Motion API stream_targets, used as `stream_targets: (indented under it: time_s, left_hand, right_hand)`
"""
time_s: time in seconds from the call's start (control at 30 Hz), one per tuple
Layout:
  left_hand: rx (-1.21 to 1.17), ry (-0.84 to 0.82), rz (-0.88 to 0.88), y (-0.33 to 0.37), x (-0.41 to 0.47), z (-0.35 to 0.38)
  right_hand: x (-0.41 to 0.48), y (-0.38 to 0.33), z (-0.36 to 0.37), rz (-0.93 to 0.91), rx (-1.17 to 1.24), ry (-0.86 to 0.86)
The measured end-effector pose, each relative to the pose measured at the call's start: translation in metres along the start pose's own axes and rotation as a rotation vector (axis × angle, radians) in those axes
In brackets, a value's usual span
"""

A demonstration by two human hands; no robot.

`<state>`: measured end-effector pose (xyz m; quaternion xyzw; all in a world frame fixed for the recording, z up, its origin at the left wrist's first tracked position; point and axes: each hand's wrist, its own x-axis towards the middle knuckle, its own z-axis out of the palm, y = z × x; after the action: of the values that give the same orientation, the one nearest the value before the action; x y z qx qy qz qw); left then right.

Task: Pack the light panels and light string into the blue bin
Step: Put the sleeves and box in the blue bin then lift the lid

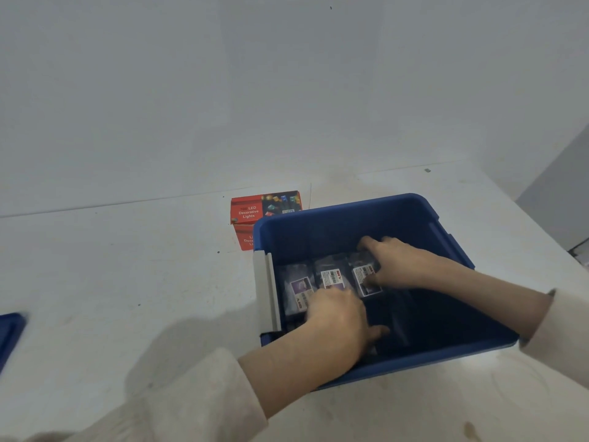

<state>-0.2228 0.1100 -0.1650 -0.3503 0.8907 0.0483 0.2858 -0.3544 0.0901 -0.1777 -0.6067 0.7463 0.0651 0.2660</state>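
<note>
Blue bin (350,207) stands on the white bench (127,266) with three light panel packs (331,272) side by side on its floor. The right hand (401,266) grips the rightmost pack (363,275), thumb on its label. The left hand (338,314) lies over the near ends of the other two; its fingers are hidden, so its grip cannot be told. The red light string box (251,212) sits on the bench outside, behind the far left corner. A pale strip (266,291) lies along the left rim.

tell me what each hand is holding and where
The right hand grips the rightmost pack: fingers over its far end, thumb on its label. The left hand lies on the other packs' near ends; a grip cannot be told.
</note>
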Motion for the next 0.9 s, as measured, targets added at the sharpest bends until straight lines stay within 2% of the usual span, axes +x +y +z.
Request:
stream_targets:
  time_s: [0.1,0.2,0.3,0.5,0.57,0.63,0.7,0.77,0.8,0.83,0.87,0.9]
  left_hand:
    - [0.143,-0.007,0.092,-0.006,0.002,-0.001]
    - [0.129,0.176,0.224,-0.016,0.003,-0.002]
    - [0.179,0.124,0.421,-0.021,0.004,0.001]
    - [0.261,0.046,0.429,-0.019,0.004,0.006]
    - [0.218,0.013,0.394,-0.023,0.001,0.002]
    - [0.115,0.054,0.375,-0.03,-0.002,-0.005]
    - [-0.118,0.229,0.376,-0.046,-0.006,-0.016]
    - [-0.442,0.513,0.332,-0.07,-0.011,-0.031]
    - [-0.621,0.695,0.268,-0.084,-0.012,-0.038]
    - [-0.784,0.87,0.17,-0.099,-0.011,-0.042]
    - [-0.888,0.997,0.05,-0.115,-0.006,-0.043]
    - [-0.893,1.038,-0.049,-0.13,0.002,-0.042]
  right_hand:
    - [0.001,0.001,0.001,0.0,-0.002,-0.003]
    - [0.001,0.002,0.0,-0.014,0.003,0.008]
    - [0.001,0.002,-0.001,-0.019,-0.003,0.028]
    - [0.003,0.003,-0.004,-0.036,0.04,-0.014]
    - [-0.001,0.001,-0.007,-0.04,-0.068,-0.004]
    - [-0.01,-0.003,-0.01,-0.054,-0.254,0.105]
    - [-0.021,-0.007,-0.019,-0.125,-0.299,0.358]
    - [-0.028,-0.006,-0.031,-0.278,-0.322,0.654]
    - [-0.025,-0.003,-0.034,-0.342,-0.36,0.735]
    - [-0.02,-0.001,-0.036,-0.38,-0.378,0.745]
    - [-0.014,0.0,-0.037,-0.386,-0.373,0.68]
    - [-0.007,-0.001,-0.036,-0.37,-0.343,0.595]
